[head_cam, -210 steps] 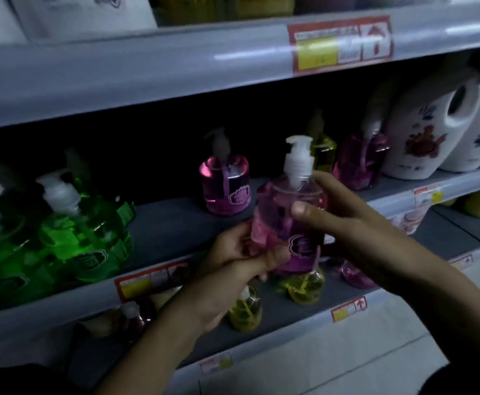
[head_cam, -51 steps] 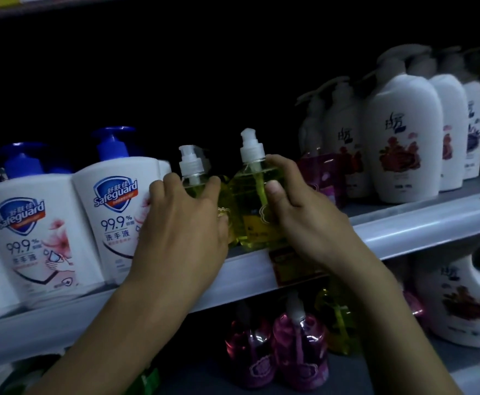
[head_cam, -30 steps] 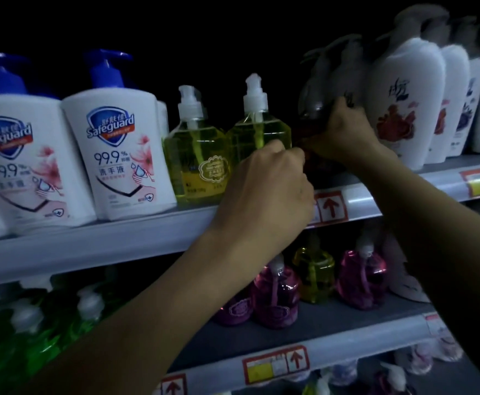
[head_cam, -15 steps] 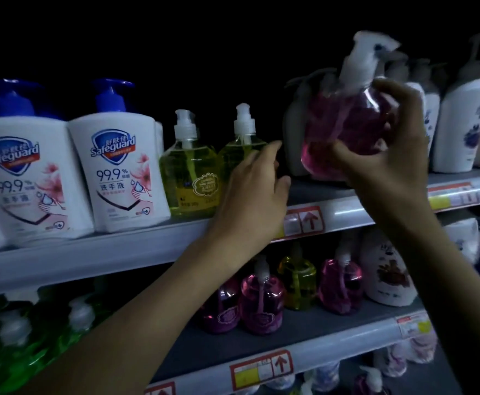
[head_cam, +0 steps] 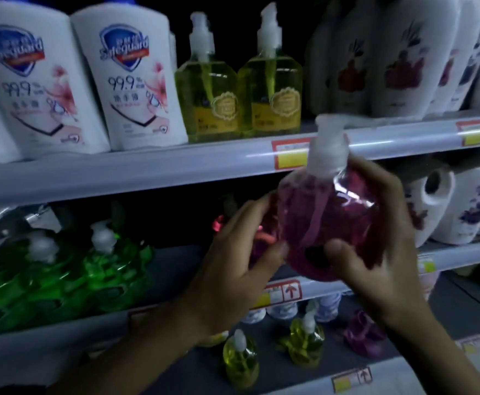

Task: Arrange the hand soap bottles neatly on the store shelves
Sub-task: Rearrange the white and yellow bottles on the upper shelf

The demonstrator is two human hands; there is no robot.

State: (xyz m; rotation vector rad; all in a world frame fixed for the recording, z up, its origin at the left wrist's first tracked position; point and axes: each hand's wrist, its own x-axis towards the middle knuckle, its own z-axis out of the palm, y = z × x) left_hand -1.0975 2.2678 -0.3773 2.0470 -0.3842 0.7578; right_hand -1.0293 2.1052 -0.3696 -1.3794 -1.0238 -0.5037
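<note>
Held item: pink bottle [head_cam: 327,223], clear and rounded, with a white pump [head_cam: 328,146] on top. It tilts slightly and hangs in the air in front of the shelves, resting on nothing.
Right side: my right hand [head_cam: 381,252] wraps the bottle's right flank, thumb across the lower front, fingers behind.
Left side: my left hand [head_cam: 233,269] holds the bottle's left flank, thumb tip pressed on the lower front, fingers curled round the back edge.
Hands: both clamped on the one bottle, thumbs near each other but apart.
Just behind the pump: upper shelf rail [head_cam: 147,166], with a red and yellow price tag [head_cam: 287,155].
Above the hands: two yellow bottles [head_cam: 207,95] side by side, labels facing me.
Up and left of my left hand: white shield-logo bottles [head_cam: 130,81] in a row at the shelf edge.
Up and right of my right hand: white flower-print bottles [head_cam: 404,58], packed close.
Left of my left hand: green bottles [head_cam: 62,266] crowded together, blurred.
Right of my right hand: white jugs [head_cam: 447,201] with a handle hole.
Below the hands: small yellow bottles [head_cam: 240,363] on the lower shelf, standing apart.
Under my left thumb: arrow tag [head_cam: 290,290] on the middle rail.
</note>
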